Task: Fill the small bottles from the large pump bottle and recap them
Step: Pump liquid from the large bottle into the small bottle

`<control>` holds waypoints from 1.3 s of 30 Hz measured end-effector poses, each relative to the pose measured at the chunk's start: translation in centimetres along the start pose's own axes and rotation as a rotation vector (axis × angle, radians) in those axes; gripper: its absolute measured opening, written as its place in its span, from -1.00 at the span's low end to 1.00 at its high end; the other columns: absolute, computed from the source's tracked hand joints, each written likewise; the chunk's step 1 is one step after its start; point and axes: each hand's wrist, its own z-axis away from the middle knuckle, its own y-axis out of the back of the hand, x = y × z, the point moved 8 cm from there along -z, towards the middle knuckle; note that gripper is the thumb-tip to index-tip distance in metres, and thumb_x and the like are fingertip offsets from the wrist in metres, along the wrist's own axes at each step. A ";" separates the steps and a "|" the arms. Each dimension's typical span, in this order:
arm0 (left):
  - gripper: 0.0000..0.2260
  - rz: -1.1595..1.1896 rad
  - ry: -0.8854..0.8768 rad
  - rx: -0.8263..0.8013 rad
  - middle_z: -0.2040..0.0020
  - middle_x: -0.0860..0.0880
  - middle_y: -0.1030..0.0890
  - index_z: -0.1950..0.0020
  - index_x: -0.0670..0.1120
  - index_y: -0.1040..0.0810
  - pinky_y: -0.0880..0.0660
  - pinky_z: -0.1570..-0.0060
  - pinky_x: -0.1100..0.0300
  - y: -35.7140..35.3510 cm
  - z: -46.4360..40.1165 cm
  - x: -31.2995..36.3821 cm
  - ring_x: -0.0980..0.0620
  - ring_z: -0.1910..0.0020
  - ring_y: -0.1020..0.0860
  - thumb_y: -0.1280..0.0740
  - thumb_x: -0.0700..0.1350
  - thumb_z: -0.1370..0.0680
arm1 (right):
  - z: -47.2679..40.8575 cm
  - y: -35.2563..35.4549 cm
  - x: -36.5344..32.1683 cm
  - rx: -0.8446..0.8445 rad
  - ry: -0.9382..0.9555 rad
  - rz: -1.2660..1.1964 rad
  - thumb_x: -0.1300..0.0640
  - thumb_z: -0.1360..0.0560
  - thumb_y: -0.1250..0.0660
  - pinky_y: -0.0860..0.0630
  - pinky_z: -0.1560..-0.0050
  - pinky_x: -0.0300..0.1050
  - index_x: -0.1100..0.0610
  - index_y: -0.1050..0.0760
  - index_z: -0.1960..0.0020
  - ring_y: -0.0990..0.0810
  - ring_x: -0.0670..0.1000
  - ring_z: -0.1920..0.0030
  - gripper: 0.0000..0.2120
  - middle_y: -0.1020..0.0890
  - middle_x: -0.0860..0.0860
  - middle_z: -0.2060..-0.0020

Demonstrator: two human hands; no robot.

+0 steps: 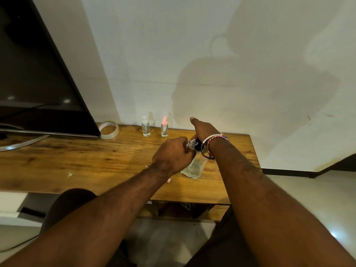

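Large pump bottle (193, 167) near table (81, 160) edge — left hand (173, 154) gripping

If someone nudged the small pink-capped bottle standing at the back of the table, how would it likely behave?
The pink-capped bottle looks tall and narrow on a small base, so it would probably tip rather than slide. Once on its side, its seemingly round body would likely roll on the wooden table. It appears clear, perhaps plastic, with little visible liquid, so it is probably light.

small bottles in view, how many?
2 plainly visible, both capped, upright near the wall: white-capped bottle and, to its right, pink-capped bottle. The left hand may hold a third; mostly hidden.
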 end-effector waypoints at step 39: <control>-0.84 -0.046 0.030 0.008 0.27 0.04 -0.62 0.16 0.02 -0.55 -0.65 0.19 0.00 0.1 -0.5 -0.1 0.02 0.25 -0.60 -0.41 0.06 -0.55 | 0.8 0.7 -0.9 0.059 0.068 0.151 -0.31 -0.61 -0.05 -0.41 -0.06 -0.01 0.15 -0.53 0.18 -0.57 0.17 0.00 -0.42 -0.63 0.14 0.01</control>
